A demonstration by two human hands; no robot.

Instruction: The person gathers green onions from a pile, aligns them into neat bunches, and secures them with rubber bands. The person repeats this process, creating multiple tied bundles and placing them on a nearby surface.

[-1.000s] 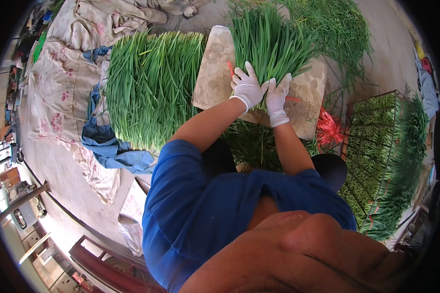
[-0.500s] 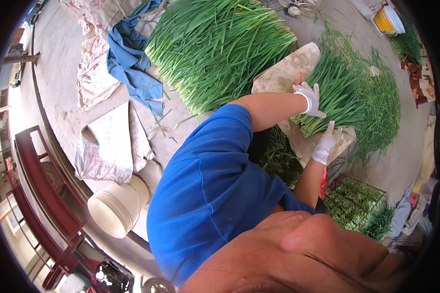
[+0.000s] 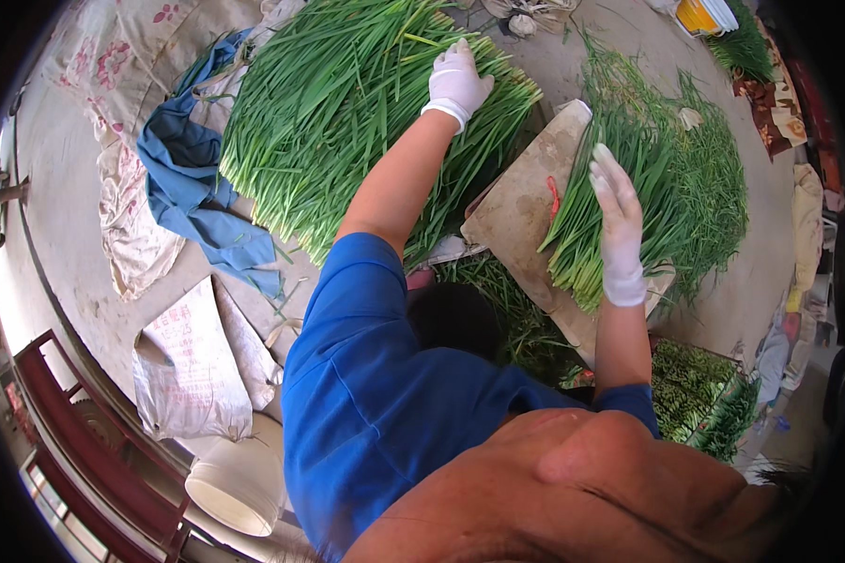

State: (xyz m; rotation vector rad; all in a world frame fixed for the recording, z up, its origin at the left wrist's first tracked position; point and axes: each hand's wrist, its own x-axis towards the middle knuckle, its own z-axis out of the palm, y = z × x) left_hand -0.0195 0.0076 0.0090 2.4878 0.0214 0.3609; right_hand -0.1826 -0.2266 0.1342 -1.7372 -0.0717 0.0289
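A large heap of garlic chives point(image 3: 338, 122), long green leaves with pale cut ends, lies ahead to the left. My left hand point(image 3: 456, 83), in a white glove, rests on its right part, fingers stretched over the leaves and thumb apart. A smaller bunch of garlic chives point(image 3: 587, 239) lies on a worn, stained board point(image 3: 516, 211) to the right. My gloved right hand point(image 3: 620, 220) lies along this bunch with straight fingers, gripping nothing. A thin red strip point(image 3: 553, 195) shows on the board beside the bunch.
Loose thin leaves point(image 3: 714, 188) spread beyond the board. A crate of greens point(image 3: 690, 389) stands at lower right. Blue cloth point(image 3: 183, 178), a white sack point(image 3: 192, 361) and a pale bucket point(image 3: 237, 488) lie on the left. A yellow-and-white bucket point(image 3: 704, 16) is far right.
My left hand has left the smaller bunch and reached left onto the large heap. My right hand has moved farther over the smaller bunch, its fingers straightened. The view has shifted slightly.
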